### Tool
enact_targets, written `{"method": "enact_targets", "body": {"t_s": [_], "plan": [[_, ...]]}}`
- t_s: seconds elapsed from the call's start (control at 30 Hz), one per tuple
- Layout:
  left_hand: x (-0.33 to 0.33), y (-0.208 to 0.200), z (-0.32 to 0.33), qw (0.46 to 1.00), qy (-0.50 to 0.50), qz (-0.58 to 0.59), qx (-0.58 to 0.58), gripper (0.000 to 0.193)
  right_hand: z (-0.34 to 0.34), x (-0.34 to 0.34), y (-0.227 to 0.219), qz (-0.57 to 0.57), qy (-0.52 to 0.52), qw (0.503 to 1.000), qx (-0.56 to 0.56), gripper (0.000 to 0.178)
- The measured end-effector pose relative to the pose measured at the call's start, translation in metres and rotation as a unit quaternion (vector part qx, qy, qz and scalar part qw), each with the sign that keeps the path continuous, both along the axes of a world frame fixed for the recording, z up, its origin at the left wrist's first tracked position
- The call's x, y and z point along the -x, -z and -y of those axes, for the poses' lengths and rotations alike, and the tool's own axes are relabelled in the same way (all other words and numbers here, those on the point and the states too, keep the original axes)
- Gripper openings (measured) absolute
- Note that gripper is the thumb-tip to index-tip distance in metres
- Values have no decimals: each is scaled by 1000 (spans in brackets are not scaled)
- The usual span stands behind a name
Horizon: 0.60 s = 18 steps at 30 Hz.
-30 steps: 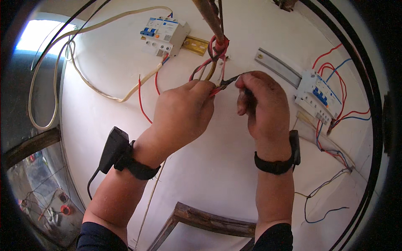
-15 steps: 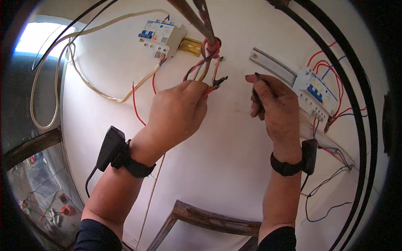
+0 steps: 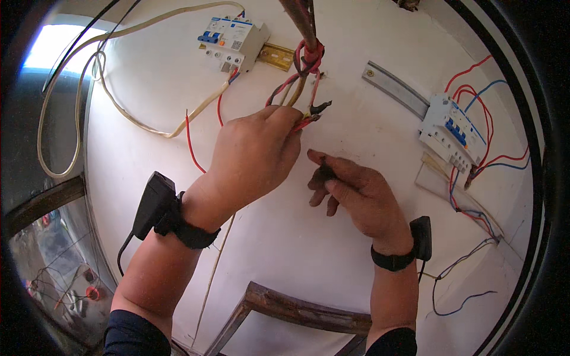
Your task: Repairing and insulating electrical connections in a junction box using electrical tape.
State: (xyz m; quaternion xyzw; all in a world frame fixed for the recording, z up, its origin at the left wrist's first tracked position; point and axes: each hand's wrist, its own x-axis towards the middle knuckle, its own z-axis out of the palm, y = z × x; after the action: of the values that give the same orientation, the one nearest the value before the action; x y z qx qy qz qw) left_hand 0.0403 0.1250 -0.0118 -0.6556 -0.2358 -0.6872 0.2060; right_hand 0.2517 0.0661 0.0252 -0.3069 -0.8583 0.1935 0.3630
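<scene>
My left hand [image 3: 252, 145] is closed round a bundle of electrical wires [image 3: 301, 86], among them red, black and brownish ones, that hangs from above against the white wall. Just past its fingertips stick out short wire ends with dark, blackened tips [image 3: 321, 108] and a bit of red. Lower and to the right, apart from the bundle, my right hand [image 3: 362, 193] pinches a small dark crumpled scrap [image 3: 322, 175] between thumb and fingers. What the scrap is made of cannot be made out. Each wrist wears a black strap with a small box.
A white circuit breaker [image 3: 228, 44] sits on a brass-coloured rail [image 3: 276, 56] at upper left, fed by a cream cable [image 3: 142, 129]. Another breaker [image 3: 454, 130] with red and blue wires is at right beside a grey rail [image 3: 395, 89]. Below is a brown wooden frame [image 3: 303, 311].
My right hand has moved down and left, with the dark scrap now plainly seen in its fingers. My left hand keeps its hold on the wires. The view has shifted slightly.
</scene>
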Motion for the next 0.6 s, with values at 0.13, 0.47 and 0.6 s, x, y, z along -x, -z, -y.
{"method": "enact_targets", "body": {"t_s": [0.13,0.47,0.6], "plan": [[0,0,0,1000,0,2,-4,19,6,3,4,24,32,999,33,34],[1,-2,2,1000,-2,-14,-9,22,4,5,8,68,78,995,14,34],[0,-2,1,1000,9,-17,-1,22,6,10,10,91,94,990,49,34]]}}
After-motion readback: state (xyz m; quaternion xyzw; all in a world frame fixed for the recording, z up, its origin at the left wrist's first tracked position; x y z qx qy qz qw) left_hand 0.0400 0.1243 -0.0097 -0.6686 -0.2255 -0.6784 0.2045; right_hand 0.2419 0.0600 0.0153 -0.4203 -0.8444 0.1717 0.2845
